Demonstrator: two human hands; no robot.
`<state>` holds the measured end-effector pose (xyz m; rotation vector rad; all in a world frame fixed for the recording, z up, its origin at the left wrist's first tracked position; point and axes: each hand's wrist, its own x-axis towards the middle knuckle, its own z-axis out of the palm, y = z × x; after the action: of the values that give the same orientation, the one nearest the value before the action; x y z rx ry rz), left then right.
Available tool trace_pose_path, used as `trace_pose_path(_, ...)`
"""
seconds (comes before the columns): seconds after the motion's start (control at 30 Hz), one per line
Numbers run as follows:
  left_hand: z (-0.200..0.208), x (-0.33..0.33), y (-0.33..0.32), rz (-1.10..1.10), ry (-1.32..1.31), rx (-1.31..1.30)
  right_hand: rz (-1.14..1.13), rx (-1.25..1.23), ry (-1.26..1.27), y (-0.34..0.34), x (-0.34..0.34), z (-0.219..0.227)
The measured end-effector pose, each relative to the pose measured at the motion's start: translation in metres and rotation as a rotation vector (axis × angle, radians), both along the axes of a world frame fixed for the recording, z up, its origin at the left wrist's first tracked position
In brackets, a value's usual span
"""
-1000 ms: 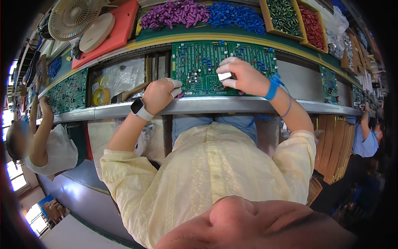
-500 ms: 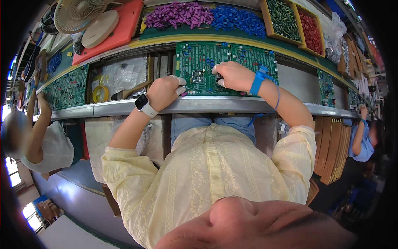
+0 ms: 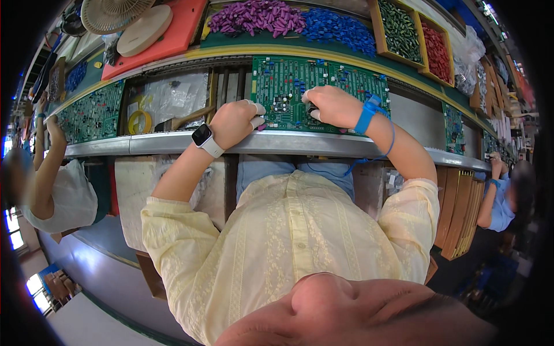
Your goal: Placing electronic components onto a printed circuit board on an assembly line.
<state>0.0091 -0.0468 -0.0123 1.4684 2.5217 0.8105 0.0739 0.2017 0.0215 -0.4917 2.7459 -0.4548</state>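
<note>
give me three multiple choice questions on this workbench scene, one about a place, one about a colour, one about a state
1. Where does the right hand rest?
A. on the green circuit board
B. on the fan
C. on the person's lap

2. What colour is the strap on the right wrist?
A. red
B. blue
C. yellow

3. How is the left hand set?
A. flat and spread wide on the board
B. raised high above the bench
C. loosely curled at the board's near-left edge, by the metal rail

Answers:
1. A, its fingers press down on parts of the board.
2. B, a blue band with a coiled blue cord circles that wrist.
3. C, the fingers are bent inward with pale tips showing, and a white watch sits on its wrist.
</note>
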Motion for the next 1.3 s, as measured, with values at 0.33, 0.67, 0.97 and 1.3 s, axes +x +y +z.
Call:
trace_pose_path(0.33, -0.003, 0.0, 0.0, -0.001, -0.003, 0.008, -0.02, 0.006, 0.006, -0.003, 0.002, 0.0)
trace_pose_path(0.67, -0.016, -0.007, -0.001, 0.01, 0.011, -0.016, 0.085, -0.046, 0.118, 0.002, 0.001, -0.017)
trace_pose_path(0.97, 0.018, -0.008, -0.011, 0.028, -0.178, -0.068, 0.02, 0.026, 0.338, -0.018, 0.008, 0.046)
trace_pose_path(1.3, 0.008, -0.134, -0.2, 0.574, 0.334, 0.103, 0.496, -0.165, 0.364, -0.114, -0.036, -0.004)
